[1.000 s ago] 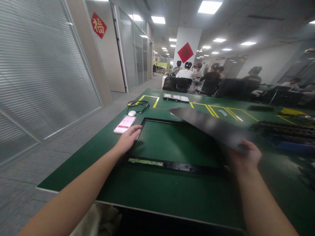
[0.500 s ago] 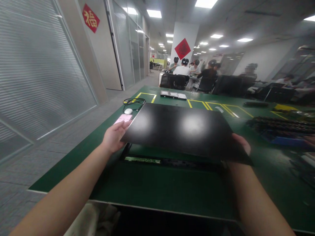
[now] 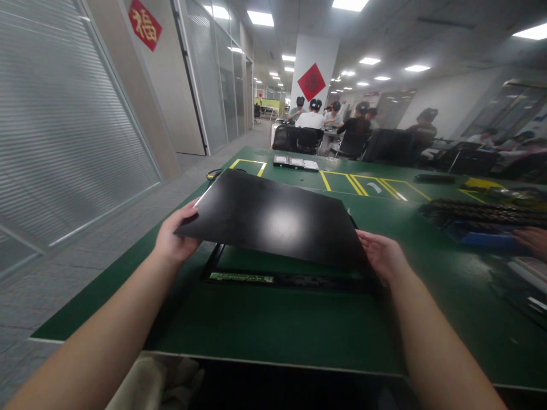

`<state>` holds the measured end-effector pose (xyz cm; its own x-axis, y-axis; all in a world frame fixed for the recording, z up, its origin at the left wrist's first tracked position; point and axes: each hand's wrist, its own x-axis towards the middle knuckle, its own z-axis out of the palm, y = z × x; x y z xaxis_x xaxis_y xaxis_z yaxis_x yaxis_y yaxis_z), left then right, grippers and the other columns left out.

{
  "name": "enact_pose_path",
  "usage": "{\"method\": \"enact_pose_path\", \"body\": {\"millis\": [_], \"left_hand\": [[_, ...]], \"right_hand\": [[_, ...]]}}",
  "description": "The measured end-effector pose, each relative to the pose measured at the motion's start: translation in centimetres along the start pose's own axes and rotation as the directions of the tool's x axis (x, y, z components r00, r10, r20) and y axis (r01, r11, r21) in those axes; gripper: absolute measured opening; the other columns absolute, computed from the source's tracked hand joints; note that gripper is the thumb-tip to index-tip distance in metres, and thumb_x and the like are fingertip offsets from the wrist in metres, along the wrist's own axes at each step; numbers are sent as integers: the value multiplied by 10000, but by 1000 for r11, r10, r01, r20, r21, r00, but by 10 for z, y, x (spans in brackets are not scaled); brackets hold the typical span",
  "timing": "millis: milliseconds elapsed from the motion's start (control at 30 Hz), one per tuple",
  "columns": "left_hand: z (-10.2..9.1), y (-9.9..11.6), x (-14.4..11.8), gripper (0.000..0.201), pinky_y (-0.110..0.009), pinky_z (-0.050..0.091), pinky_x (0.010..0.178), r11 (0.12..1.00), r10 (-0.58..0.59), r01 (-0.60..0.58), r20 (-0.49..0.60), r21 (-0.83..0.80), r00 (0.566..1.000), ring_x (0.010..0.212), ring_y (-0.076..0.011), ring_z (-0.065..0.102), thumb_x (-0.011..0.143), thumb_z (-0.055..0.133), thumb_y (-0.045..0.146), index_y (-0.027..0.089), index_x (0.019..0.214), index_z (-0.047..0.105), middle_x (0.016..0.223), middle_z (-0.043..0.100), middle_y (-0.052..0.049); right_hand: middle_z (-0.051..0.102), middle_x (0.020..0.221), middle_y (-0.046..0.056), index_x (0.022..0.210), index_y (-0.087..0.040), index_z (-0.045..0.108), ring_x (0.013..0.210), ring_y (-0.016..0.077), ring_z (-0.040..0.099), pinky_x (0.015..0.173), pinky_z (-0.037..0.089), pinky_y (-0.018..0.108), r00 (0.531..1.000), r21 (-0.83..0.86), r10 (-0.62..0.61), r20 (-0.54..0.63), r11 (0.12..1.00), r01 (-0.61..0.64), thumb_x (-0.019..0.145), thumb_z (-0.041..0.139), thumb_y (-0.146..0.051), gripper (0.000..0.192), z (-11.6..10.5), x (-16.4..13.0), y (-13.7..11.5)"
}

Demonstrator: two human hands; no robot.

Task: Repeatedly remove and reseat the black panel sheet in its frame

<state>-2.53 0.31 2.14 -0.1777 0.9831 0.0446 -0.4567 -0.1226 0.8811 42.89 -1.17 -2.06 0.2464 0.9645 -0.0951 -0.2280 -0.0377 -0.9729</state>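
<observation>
Hands: left hand (image 3: 174,242) & right hand (image 3: 383,254) gripping black panel (image 3: 273,219) by near corners, held level above frame (image 3: 282,278) on bench (image 3: 265,324), presumably for alignment.

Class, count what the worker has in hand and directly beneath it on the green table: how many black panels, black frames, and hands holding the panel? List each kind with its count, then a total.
Black panel: 1
Black frame: 1
Hands holding the panel, left hand and right hand: 2
Total: 4
</observation>
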Motion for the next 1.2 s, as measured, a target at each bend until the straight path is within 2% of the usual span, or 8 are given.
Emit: {"method": "enact_pose_path", "body": {"millis": [100,300,400,533,700,800,900,1200], "left_hand": [[-1,0,1,454,-332,626,737,1000,18,-18,-8,1,1000,888,-276,737,647,680,195,189,1095,753,897,787,-50],[-3,-2,2,459,-314,633,745,1000,-15,15,5,23,1000,914,-267,743,649,669,177,186,1097,767,965,800,-47],[-1,-3,0,466,-304,629,712,997,-33,31,23,67,999,923,-277,751,639,695,173,168,1098,772,1001,806,-60],[3,-5,-3,443,-249,600,609,990,-70,68,17,122,997,803,-232,754,606,732,121,156,1044,787,935,810,-53],[7,-6,-5,498,-251,611,606,980,-155,146,56,136,986,794,-236,766,572,746,105,173,1062,804,929,821,-59],[6,-6,-4,590,-255,615,599,974,-179,162,99,156,979,794,-235,769,565,745,94,183,1147,790,969,824,-60],[4,-9,-2,608,-238,594,551,968,-205,185,111,170,972,672,-194,742,557,754,77,178,1156,785,919,822,-52],[0,-19,1,509,-244,547,529,961,-190,163,106,225,976,604,-182,699,571,757,116,182,1075,789,863,808,-51]], "right_hand": [[766,922,128,1056,-139,705,734,206,717,612,579,305,990,90,143,16,986,-144,667,635,-213,403,0,0,-5],[762,811,106,1274,-189,554,618,218,701,538,539,293,980,15,162,-116,987,-162,726,621,-214,553,5,-2,-6],[763,803,98,1261,-187,588,618,204,701,548,538,276,979,-59,110,-173,991,-122,717,624,-211,546,5,-1,-4],[759,775,70,1240,-199,662,615,176,689,524,496,231,965,-169,-2,-262,985,-44,680,639,-203,561,1,1,-1],[759,760,75,1199,-183,721,649,188,686,523,464,238,958,-250,-59,-281,968,-13,657,651,-242,549,-6,5,3],[765,768,79,1163,-174,752,580,153,617,479,372,224,950,-290,-95,-297,957,5,647,656,-266,533,-8,7,4],[758,734,78,1116,-159,777,520,128,541,457,307,223,933,-323,-109,-342,946,-8,629,663,-278,515,-8,8,5],[701,623,67,963,-148,797,629,203,672,495,394,249,917,-387,-175,-359,922,25,628,660,-257,377,-5,7,4]]}}
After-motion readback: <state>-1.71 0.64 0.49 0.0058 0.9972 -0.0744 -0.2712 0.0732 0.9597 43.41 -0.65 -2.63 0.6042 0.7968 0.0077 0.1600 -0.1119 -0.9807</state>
